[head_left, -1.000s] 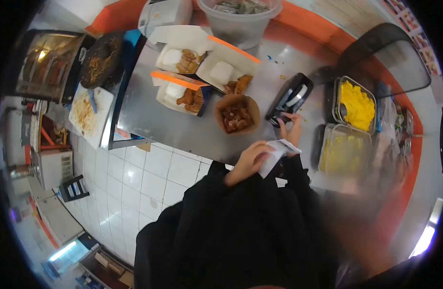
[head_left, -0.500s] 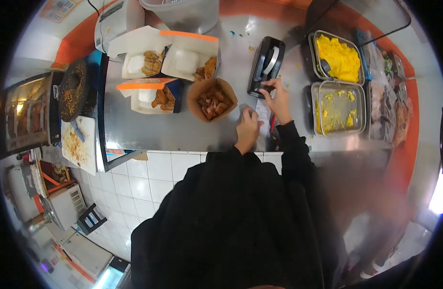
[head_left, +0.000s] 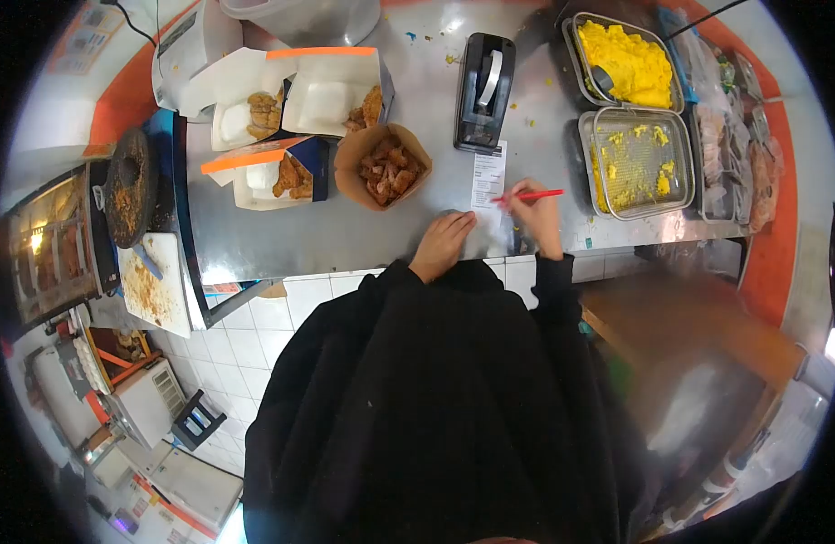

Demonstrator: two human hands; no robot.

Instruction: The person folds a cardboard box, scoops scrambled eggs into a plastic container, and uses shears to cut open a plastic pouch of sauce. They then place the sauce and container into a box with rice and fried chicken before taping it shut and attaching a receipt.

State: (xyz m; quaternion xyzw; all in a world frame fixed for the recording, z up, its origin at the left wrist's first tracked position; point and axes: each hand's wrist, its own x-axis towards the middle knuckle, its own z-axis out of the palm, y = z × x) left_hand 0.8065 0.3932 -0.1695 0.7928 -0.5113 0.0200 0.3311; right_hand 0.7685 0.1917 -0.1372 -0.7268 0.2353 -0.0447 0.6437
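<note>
A printed receipt (head_left: pixel 487 177) lies on the steel counter (head_left: pixel 299 245) in front of me. My right hand (head_left: pixel 538 222) is shut on a red pen (head_left: pixel 537 194), its tip over the receipt's lower right part. My left hand (head_left: pixel 442 245) lies flat at the lower left of the paper, its fingers stretched out and touching that edge. Just above the slip stands a black tape dispenser (head_left: pixel 483 91), close to its top end. To the left is a brown paper box (head_left: pixel 346 179) of fried chicken pieces (head_left: pixel 393 170).
Open boxes with rice and chicken (head_left: pixel 295 179) stand at the left. On the right are a metal tray (head_left: pixel 571 54) of yellow food (head_left: pixel 630 63) and another tray (head_left: pixel 642 214) with yellow scraps. A cutting board (head_left: pixel 154 295) sits at the far left, near a dark pan (head_left: pixel 131 186).
My right hand has let go of the tape dispenser, moved down and taken up the red pen. My left hand has flattened beside the receipt. The view has shifted somewhat.
</note>
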